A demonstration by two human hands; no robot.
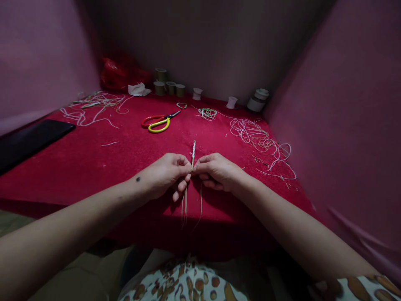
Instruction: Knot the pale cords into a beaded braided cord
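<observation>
A thin braided cord [193, 149], pale white-green, points away from me at the middle of the red cloth [125, 167]. Its far tip seems fixed to the cloth by a small pin. My left hand [175, 173] pinches the near end of the braid between thumb and forefinger. Right beside it, fingertips almost touching, my right hand [216, 170] is closed in a pinch at the same spot. Loose strands [184, 205] hang from under my left hand, and one single strand [201, 200] hangs below my right. The knot itself is hidden by the fingertips.
Scissors [159, 122] with red and yellow handles lie beyond my hands. Tangled cord [253, 133] spreads at right, more tangled cord [97, 104] at left. A black phone-like slab [34, 140] lies far left. Thread spools [171, 87], a red plastic bag [120, 73] and a jar [258, 99] line the back.
</observation>
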